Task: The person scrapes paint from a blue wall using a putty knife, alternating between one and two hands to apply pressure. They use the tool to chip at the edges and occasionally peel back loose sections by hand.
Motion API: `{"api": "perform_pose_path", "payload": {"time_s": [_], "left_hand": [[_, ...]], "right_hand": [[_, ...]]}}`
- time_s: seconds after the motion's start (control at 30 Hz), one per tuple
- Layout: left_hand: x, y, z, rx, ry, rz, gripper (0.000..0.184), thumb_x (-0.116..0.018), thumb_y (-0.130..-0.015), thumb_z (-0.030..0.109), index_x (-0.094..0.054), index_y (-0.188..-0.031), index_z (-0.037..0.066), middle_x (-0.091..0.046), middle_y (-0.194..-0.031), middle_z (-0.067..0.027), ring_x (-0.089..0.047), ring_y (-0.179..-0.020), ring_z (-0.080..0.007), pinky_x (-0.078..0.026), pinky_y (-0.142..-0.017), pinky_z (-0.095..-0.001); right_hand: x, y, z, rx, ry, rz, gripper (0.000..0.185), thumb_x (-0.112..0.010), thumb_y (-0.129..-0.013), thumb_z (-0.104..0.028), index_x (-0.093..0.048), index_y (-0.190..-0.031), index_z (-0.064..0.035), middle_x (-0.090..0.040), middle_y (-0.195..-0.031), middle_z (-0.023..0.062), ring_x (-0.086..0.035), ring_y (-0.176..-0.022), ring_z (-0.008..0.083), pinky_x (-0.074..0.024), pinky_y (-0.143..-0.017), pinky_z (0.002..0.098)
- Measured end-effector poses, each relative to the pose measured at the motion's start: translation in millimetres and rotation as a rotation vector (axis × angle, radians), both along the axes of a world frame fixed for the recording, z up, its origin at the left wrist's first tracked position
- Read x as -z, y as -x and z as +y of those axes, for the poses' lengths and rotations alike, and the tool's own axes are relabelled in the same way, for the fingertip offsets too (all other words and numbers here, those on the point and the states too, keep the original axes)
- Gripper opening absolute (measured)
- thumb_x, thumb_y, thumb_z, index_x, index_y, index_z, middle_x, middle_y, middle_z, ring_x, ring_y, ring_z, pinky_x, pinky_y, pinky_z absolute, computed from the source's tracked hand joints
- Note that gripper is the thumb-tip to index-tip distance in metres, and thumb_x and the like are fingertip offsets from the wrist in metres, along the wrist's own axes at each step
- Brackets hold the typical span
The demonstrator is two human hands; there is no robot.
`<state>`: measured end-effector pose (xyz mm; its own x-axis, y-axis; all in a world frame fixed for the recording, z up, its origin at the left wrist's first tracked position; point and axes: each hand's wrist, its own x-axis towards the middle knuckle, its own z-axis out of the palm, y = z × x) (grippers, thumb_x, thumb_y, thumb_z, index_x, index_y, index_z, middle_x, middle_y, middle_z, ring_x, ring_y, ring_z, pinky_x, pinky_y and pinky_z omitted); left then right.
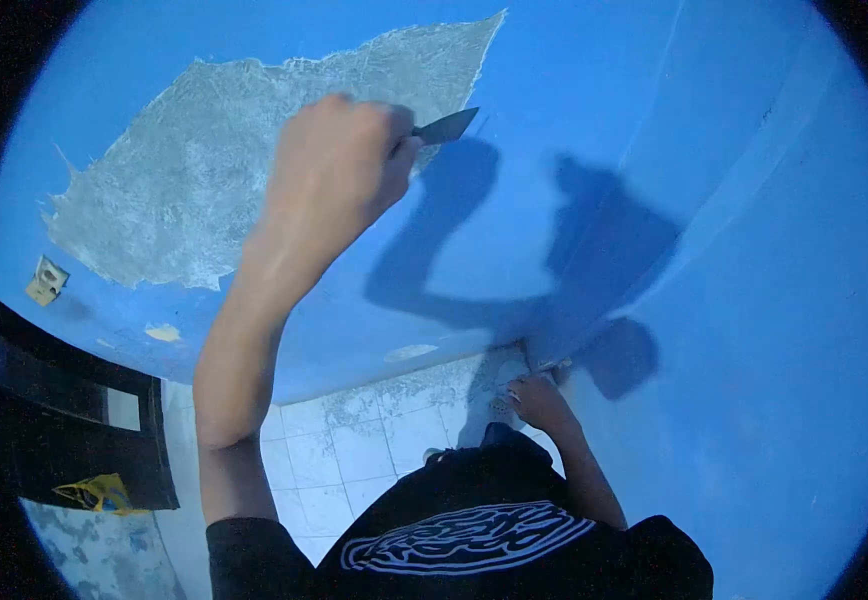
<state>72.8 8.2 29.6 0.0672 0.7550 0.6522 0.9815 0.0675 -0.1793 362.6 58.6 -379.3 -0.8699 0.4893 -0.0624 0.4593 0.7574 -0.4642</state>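
Note:
My left hand (339,165) is raised to the blue wall (574,90), its fingers closed around a scraper. The scraper's dark, pointed blade (449,127) sticks out to the right, near the right edge of a bare grey patch (184,170) with ragged paint borders. My fist hides the scraper's handle. Whether the blade touches the wall I cannot tell. Low down beside my body, my right hand (542,402) has its fingers curled; anything inside them is too small and dim to make out.
A socket plate (47,281) sits on the wall at the left. Below it are a dark piece of furniture (54,410) and a yellow bag (99,493). White floor tiles (359,450) carry grey debris along the wall's foot. Another blue wall (754,400) meets this one at the right.

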Motion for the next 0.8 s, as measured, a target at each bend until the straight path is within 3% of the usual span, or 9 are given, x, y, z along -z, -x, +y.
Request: {"api": "perform_pose_path", "payload": {"time_s": [0.1,0.2,0.23,0.33,0.43,0.53,0.7,0.77,0.8], "left_hand": [[-17.9,1.3,-26.3,0.054,-0.093,-0.122,0.013,-0.074,-0.081,0.015,-0.071,-0.077,0.004,-0.059,-0.055,-0.0137,-0.059,-0.045,-0.023,-0.043,-0.047,-0.0337],[-40.8,1.3,-39.3,-0.052,-0.187,-0.062,0.013,-0.073,-0.082,0.015,-0.072,-0.076,0.004,-0.059,-0.054,-0.0123,-0.059,-0.044,-0.018,-0.043,-0.046,-0.0323],[-44.3,-8.1,-34.7,-0.086,-0.195,-0.193,0.012,-0.069,-0.077,0.014,-0.067,-0.071,0.004,-0.062,-0.063,-0.0173,-0.062,-0.058,-0.0352,-0.048,-0.057,-0.0427],[4.3,9.6,42.7,-0.039,0.062,-0.143,0.012,-0.062,-0.075,0.011,-0.067,-0.073,0.001,-0.065,-0.074,-0.0224,-0.066,-0.076,-0.0385,-0.052,-0.064,-0.0466],[75.5,-7.9,91.4,0.08,0.129,-0.086,0.01,-0.061,-0.074,0.011,-0.068,-0.074,0.004,-0.063,-0.068,-0.0249,-0.067,-0.075,-0.0392,-0.052,-0.064,-0.0492],[57.7,-12.2,67.8,-0.052,0.228,-0.118,0.013,-0.069,-0.076,0.018,-0.07,-0.078,0.005,-0.065,-0.07,-0.0186,-0.065,-0.07,-0.0372,-0.052,-0.064,-0.0468],[-5.3,-22.2,-1.1,-0.105,-0.077,-0.238,0.008,-0.07,-0.081,0.016,-0.072,-0.08,0.008,-0.067,-0.071,-0.0153,-0.066,-0.062,-0.0336,-0.051,-0.059,-0.0415],[-7.0,-26.8,0.7,-0.161,-0.111,-0.224,0.01,-0.069,-0.083,0.017,-0.071,-0.078,0.009,-0.065,-0.067,-0.0148,-0.064,-0.058,-0.0334,-0.049,-0.055,-0.0404],[5.0,-21.4,23.1,-0.163,-0.05,-0.017,0.008,-0.061,-0.079,0.012,-0.063,-0.073,0.007,-0.062,-0.063,-0.0152,-0.064,-0.058,-0.034,-0.049,-0.054,-0.0429]], "right_hand": [[-11.0,11.7,9.2,0.01,0.001,0.026,0.027,-0.061,-0.09,-0.027,-0.066,-0.099,-0.0029,-0.065,-0.099,0.0175,-0.062,-0.096,0.0359,-0.0492,-0.084,0.0472],[8.2,14.5,14.8,0.036,-0.053,0.014,0.027,-0.06,-0.09,-0.027,-0.065,-0.099,-0.0026,-0.065,-0.1,0.017,-0.062,-0.096,0.0354,-0.0491,-0.084,0.047],[16.7,14.0,16.9,0.053,-0.093,0.027,0.028,-0.059,-0.09,-0.028,-0.065,-0.099,-0.0024,-0.065,-0.1,0.0168,-0.062,-0.097,0.0351,-0.0489,-0.085,0.0471],[6.6,23.9,19.6,-0.119,-0.07,-0.186,0.03,-0.057,-0.092,-0.029,-0.064,-0.102,-0.0019,-0.065,-0.103,0.0167,-0.061,-0.1,0.0345,-0.0482,-0.088,0.0468],[19.0,21.4,10.7,-0.05,-0.025,-0.062,0.032,-0.055,-0.092,-0.03,-0.064,-0.106,-0.0027,-0.064,-0.104,0.0175,-0.06,-0.103,0.0352,-0.047,-0.091,0.0469],[-2.7,16.3,7.0,0.01,0.068,0.077,0.032,-0.055,-0.093,-0.03,-0.064,-0.108,-0.0031,-0.064,-0.106,0.0186,-0.06,-0.104,0.0367,-0.0466,-0.092,0.0469],[10.6,-18.1,8.3,0.133,0.015,-0.053,0.032,-0.056,-0.092,-0.03,-0.064,-0.106,-0.0028,-0.064,-0.107,0.0175,-0.06,-0.104,0.0353,-0.0466,-0.092,0.0467],[14.9,-31.9,15.4,0.147,0.105,-0.275,0.031,-0.056,-0.092,-0.031,-0.065,-0.104,-0.0041,-0.065,-0.105,0.0167,-0.061,-0.102,0.0344,-0.0478,-0.089,0.0473],[19.0,-36.1,21.5,0.142,0.105,-0.276,0.031,-0.056,-0.092,-0.031,-0.065,-0.104,-0.0041,-0.065,-0.105,0.0167,-0.061,-0.102,0.0344,-0.0478,-0.089,0.0473]]}}
